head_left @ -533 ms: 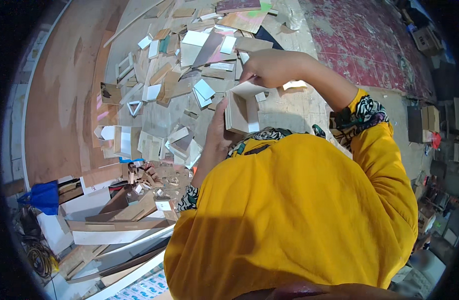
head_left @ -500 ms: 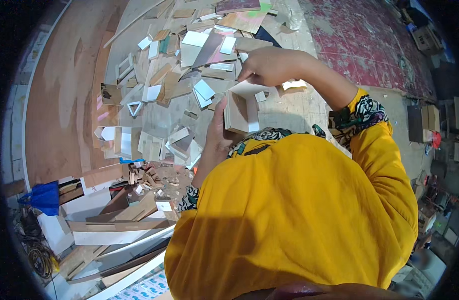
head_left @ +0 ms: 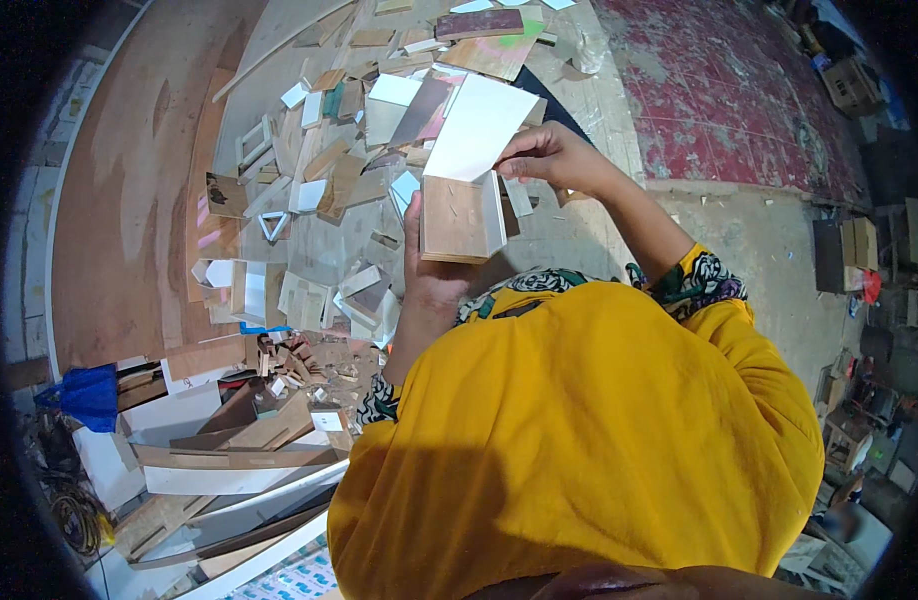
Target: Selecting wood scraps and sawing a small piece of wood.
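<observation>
Brown wood and white board form the small open-topped box (head_left: 455, 222) held in front of the person's body, above a pale surface strewn with scraps. Its hollow side faces up toward the camera, and a narrow white wall (head_left: 496, 212) stands along its right side. From its far edge a flat white panel (head_left: 482, 122) runs away from the person, its long axis leaning rightward; whether the two are joined cannot be told. The brown base looks nearly square, and the thin pale streaks on it are too small to identify.

The left hand (head_left: 431, 283) grips the box, thumb along its left side, the other fingers hidden beneath. The right hand (head_left: 551, 158) has its fingertips drawn close together at the far right corner, where wall and panel meet; whether they pinch or merely touch is unclear.

Under the panel, the mixed wood offcuts (head_left: 329, 158) are partly covered, and the farthest pieces are cut off by the upper edge. The loose yellow garment (head_left: 579, 430) hides whatever lies below it.
</observation>
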Tool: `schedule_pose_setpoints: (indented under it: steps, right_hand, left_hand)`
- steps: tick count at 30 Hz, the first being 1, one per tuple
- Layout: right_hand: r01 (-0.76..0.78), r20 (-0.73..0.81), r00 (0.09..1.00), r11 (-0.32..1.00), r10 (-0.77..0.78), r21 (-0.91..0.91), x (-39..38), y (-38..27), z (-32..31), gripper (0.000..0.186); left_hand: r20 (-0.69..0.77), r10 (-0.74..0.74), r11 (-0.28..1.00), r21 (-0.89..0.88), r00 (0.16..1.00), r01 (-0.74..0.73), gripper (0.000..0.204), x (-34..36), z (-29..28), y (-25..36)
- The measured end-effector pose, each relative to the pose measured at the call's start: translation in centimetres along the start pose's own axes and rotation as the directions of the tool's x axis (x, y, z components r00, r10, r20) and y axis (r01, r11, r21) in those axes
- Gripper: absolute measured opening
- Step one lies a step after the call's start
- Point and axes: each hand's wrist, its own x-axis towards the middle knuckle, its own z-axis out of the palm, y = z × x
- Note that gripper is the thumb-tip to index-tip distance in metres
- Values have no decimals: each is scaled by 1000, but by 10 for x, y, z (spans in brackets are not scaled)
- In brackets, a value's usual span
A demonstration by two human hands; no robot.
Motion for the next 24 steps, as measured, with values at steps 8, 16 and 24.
schedule_pose_setpoints:
  steps: [8,16,24]
  right_hand:
    - [38,-104,994,992,-26,119,1,2,12,16]
    - [-161,-129,959,859,253,486,5,5,29,24]
    - [-197,-87,941,737,328,647,5,-3,39,22]
  left_hand:
    - [-93,60,997,49,994,-55,55,-3,13,-2]
    - [-75,109,992,66,991,-104,53,0,10,-4]
    - [-105,169,975,165,980,-150,51,-1,10,-11]
